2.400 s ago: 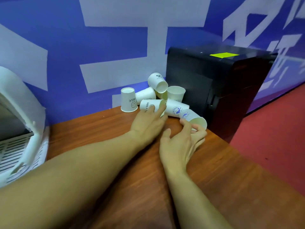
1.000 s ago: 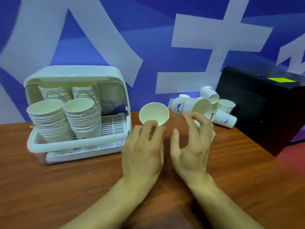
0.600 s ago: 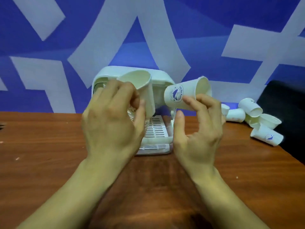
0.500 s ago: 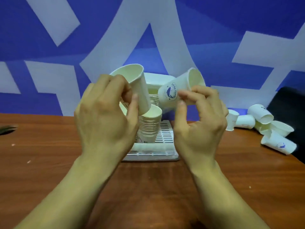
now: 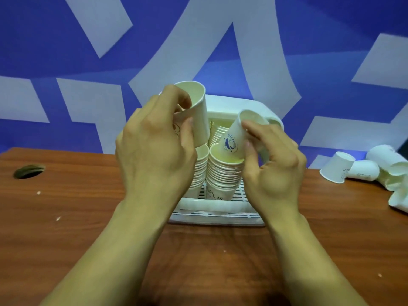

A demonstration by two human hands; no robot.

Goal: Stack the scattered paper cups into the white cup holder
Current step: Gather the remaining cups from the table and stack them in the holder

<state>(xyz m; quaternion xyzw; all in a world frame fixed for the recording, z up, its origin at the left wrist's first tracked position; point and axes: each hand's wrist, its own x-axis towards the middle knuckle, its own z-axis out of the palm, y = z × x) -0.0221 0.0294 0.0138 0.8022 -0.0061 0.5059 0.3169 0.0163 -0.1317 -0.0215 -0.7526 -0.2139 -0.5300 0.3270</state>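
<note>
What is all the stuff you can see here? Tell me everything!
wall: one, blue with white shapes, behind the table.
table: one, brown wood.
hole: one, dark, in the table, far left.
cup holder: one, white, middle of the table.
cup stacks: two in front, more behind, white, inside the holder.
loose cups: about five, white, heaped at right.
raised cup: one, white, above the left front stack.
logo cup: one, white with blue print, bottom at the right front stack's mouth.
left hand: grips the raised cup.
right hand: pinches the logo cup.
</note>
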